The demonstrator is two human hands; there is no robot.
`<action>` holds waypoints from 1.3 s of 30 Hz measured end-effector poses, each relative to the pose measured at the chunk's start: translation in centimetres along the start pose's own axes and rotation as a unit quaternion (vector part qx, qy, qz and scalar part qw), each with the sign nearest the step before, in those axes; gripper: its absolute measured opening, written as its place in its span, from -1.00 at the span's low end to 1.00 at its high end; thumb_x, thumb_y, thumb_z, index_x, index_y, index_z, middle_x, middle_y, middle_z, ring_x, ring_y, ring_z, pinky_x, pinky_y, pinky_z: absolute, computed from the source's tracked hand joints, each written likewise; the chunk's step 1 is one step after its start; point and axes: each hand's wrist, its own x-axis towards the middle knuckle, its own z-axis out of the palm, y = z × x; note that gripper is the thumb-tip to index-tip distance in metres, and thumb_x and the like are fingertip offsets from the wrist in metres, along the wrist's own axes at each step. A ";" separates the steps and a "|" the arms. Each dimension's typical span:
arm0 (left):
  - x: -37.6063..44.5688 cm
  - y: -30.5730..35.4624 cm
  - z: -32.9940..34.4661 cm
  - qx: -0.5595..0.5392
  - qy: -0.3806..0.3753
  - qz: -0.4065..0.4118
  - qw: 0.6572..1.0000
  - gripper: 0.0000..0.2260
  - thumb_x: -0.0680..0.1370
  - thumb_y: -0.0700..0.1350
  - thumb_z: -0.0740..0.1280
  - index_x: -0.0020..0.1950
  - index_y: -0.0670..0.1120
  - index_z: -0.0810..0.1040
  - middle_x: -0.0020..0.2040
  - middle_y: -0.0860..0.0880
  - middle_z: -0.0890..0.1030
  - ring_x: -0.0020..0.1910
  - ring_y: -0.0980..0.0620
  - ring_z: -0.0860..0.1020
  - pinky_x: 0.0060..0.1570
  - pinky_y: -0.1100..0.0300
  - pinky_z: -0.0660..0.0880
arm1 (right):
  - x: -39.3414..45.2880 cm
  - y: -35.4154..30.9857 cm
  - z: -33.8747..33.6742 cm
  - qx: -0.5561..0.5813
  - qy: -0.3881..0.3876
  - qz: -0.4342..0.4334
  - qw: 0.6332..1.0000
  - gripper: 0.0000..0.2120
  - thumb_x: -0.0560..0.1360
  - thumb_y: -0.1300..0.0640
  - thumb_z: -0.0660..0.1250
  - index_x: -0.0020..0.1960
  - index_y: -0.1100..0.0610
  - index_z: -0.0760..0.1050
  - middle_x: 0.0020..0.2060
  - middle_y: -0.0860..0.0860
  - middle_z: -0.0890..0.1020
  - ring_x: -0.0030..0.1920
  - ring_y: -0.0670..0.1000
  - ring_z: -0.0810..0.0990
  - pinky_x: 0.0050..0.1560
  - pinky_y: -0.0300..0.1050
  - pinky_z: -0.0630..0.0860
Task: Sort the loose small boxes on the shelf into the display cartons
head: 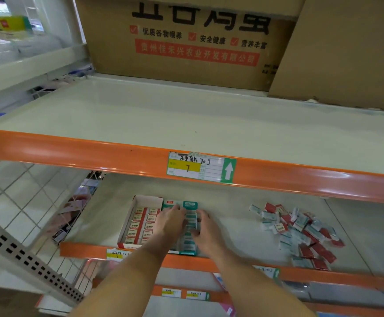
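Small red-and-white and teal-and-white cardboard boxes (300, 232) lie in a loose heap on the right of the cream metal shelf (243, 225), well apart from the two open display cartons at its front edge. A person leans in with both bare arms. The left hand (170, 218) and the right hand (205, 227) rest side by side on the rows of teal boxes packed in the teal-trimmed display carton (189, 205); the fingers are spread and nearly flat, pressing down rather than clutching, and neither hand appears to hold a box, though the fingertips are too blurred to be sure. Touching it on the left stands the white-and-red display carton (138, 225), filled with red-labelled boxes in two rows.

Risks, judged from this position: both cartons sit right at the orange shelf lip (209, 263), so a hard push on the rows could slide the teal carton forward and off. Pressing unevenly might buckle a row and pop boxes out. The heap mixes the two colours closely, so a hasty grab could carry a red box into the teal carton. Boxes at the heap's near edge also lie close to the lip and could be swept over.
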 end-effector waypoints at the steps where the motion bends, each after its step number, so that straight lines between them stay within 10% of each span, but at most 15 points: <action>1: 0.0 0.3 0.0 -0.001 0.001 0.003 1.000 -0.86 0.59 -0.06 0.28 0.12 -0.02 0.52 0.08 0.00 0.55 -0.01 0.01 0.55 0.03 0.14 0.51 | -0.1 0.0 -0.2 -0.005 0.000 -0.001 1.000 -0.47 0.50 0.13 0.43 0.40 -0.06 0.31 0.24 -0.09 0.53 0.19 -0.05 0.56 0.16 -0.12 0.55; 8: 0.5 4.3 0.3 0.032 0.016 0.080 0.996 -0.82 0.60 -0.13 0.23 0.16 -0.07 0.53 0.15 -0.04 0.53 0.15 -0.04 0.49 0.13 0.10 0.44 | -1.0 2.2 -2.5 -0.043 0.027 0.037 0.998 -0.55 0.61 -0.06 0.25 0.46 -0.02 0.32 0.32 -0.03 0.52 0.26 0.02 0.54 0.28 -0.01 0.47; 33: 1.7 19.7 4.9 0.048 -0.116 0.174 0.977 -0.73 0.55 -0.11 0.22 0.23 -0.08 0.51 0.22 -0.10 0.44 0.21 -0.13 0.47 0.13 0.04 0.43 | -7.2 13.3 -12.9 -0.085 0.142 0.124 0.978 -0.62 0.57 0.27 0.21 0.38 0.11 0.38 0.41 0.02 0.33 0.25 0.07 0.50 0.13 -0.08 0.46; 39: 2.3 22.2 5.7 -0.029 -0.100 0.172 0.980 -0.55 0.56 -0.13 0.26 0.45 0.05 0.33 0.38 -0.02 0.37 0.26 -0.10 0.45 0.20 0.05 0.42 | -7.5 15.6 -13.8 -0.061 0.175 0.145 0.972 -0.76 0.59 0.25 0.20 0.24 0.15 0.45 0.29 0.09 0.38 -0.04 -0.03 0.42 -0.07 -0.22 0.34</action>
